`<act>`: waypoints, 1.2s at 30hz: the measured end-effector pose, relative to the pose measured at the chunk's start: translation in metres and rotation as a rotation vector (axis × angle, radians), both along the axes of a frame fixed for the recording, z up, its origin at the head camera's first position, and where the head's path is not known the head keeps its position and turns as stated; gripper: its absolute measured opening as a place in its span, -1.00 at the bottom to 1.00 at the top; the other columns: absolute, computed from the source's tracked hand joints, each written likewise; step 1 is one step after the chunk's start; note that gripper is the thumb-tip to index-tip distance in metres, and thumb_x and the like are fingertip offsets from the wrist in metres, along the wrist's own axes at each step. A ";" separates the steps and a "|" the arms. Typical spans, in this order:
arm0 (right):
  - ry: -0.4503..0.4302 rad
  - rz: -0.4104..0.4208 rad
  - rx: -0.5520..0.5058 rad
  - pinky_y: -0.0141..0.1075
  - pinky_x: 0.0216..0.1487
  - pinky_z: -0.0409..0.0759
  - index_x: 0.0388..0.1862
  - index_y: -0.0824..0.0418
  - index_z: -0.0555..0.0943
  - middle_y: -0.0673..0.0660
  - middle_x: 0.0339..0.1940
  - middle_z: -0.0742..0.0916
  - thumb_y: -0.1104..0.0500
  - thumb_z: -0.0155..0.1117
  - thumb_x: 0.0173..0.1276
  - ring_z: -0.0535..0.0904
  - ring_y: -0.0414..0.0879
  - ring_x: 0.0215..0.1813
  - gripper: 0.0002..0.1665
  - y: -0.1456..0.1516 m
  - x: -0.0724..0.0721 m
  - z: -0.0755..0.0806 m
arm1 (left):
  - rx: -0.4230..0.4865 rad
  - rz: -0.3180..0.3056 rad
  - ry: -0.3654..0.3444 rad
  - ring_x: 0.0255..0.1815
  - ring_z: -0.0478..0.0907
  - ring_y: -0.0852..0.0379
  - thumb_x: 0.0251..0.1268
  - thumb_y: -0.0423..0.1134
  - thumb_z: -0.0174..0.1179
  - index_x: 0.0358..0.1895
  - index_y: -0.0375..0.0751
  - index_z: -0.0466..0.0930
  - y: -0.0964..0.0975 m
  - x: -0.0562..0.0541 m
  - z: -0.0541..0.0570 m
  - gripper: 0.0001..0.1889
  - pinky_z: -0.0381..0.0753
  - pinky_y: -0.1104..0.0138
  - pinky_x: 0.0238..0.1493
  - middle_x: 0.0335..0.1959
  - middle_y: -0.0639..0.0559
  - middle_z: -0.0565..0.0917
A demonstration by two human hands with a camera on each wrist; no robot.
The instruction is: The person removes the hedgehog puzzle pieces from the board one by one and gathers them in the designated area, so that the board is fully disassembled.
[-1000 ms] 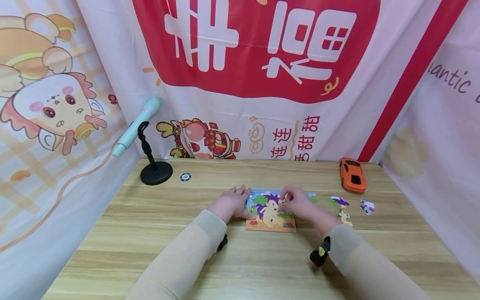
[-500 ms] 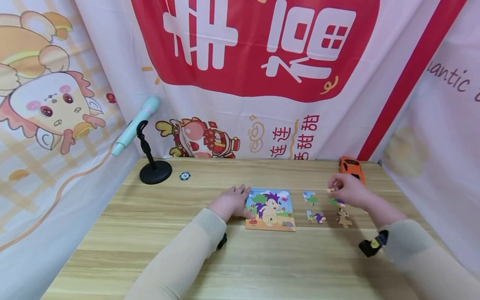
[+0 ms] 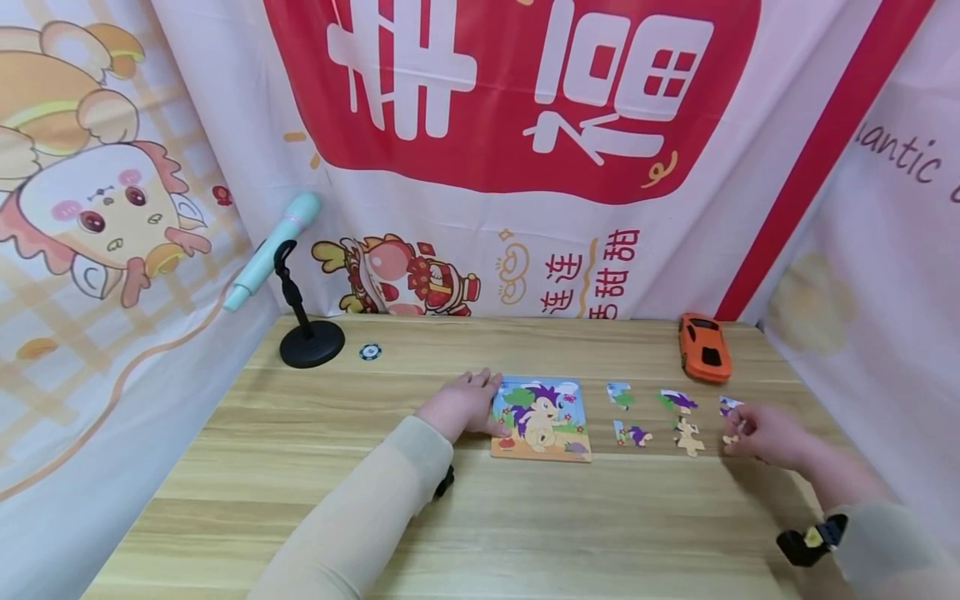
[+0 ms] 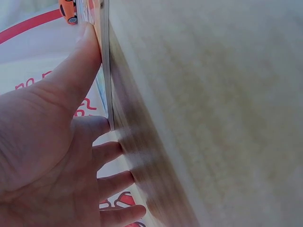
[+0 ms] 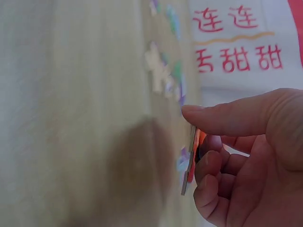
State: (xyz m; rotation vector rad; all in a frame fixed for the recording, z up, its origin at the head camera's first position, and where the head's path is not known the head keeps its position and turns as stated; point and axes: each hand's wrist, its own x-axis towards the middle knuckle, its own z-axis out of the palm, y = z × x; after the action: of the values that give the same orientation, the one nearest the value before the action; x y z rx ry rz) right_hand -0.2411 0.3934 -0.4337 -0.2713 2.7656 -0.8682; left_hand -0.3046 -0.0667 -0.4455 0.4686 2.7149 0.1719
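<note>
My left hand rests at the left side of a square jigsaw puzzle board with a purple-haired hedgehog picture. In the left wrist view its thumb lies on the board's face, while the other fingers stretch down to the tabletop. Off to the right, my right hand pinches a thin puzzle piece between thumb and fingers, seen edge-on in the right wrist view. Just beyond those fingers lies a purple-and-white puzzle piece, partly covered by the hand.
Between board and right hand lie several loose pieces, among them a green-blue piece and a tan piece. An orange toy car sits at the back right. Back left are a black stand, a mint microphone and a round chip.
My right hand has gone from over the board, past the loose pieces near the car, to the far right, with a piece in its fingers. My left hand has stayed on the board.
</note>
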 end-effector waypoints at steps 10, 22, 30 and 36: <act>-0.102 -0.114 -0.053 -0.23 -0.42 0.48 -0.28 0.33 0.49 0.13 -0.41 0.53 0.31 0.41 0.18 0.47 -0.01 -0.39 -0.75 0.013 0.004 -0.018 | 0.004 0.014 -0.001 0.56 -0.07 -0.19 0.06 0.44 0.22 0.61 0.04 -0.05 0.000 0.000 -0.002 0.11 0.00 -0.03 0.48 0.61 -0.03 -0.03; -0.112 -0.135 -0.111 -0.24 -0.42 0.50 -0.21 0.35 0.51 0.14 -0.41 0.52 0.31 0.39 0.19 0.47 0.00 -0.39 -0.73 0.016 0.004 -0.024 | 0.008 0.016 -0.009 0.56 -0.09 -0.20 0.07 0.44 0.21 0.61 0.06 -0.07 -0.001 -0.001 -0.004 0.10 -0.01 -0.03 0.49 0.61 -0.01 -0.05; -0.109 -0.118 -0.086 -0.22 -0.39 0.48 -0.21 0.35 0.48 0.14 -0.37 0.53 0.25 0.42 0.21 0.45 0.00 -0.36 -0.69 0.008 0.001 -0.016 | 0.011 0.014 -0.015 0.56 -0.10 -0.20 0.05 0.45 0.22 0.61 0.05 -0.07 0.000 -0.003 -0.005 0.12 -0.02 -0.04 0.49 0.61 -0.02 -0.06; -0.069 -0.010 -0.081 -0.18 -0.41 0.48 -0.22 0.32 0.51 0.13 -0.39 0.56 0.21 0.41 0.25 0.46 -0.01 -0.36 -0.72 -0.049 -0.012 0.010 | 0.005 0.015 -0.017 0.57 -0.12 -0.18 0.03 0.46 0.23 0.62 0.05 -0.10 0.000 -0.004 -0.005 0.14 -0.05 -0.02 0.49 0.61 -0.01 -0.07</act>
State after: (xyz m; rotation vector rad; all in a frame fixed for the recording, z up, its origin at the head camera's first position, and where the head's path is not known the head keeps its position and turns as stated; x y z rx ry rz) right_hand -0.2531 0.3446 -0.4237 -0.2376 2.6743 -0.9752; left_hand -0.3081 -0.0670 -0.4500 0.4458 2.7027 0.1866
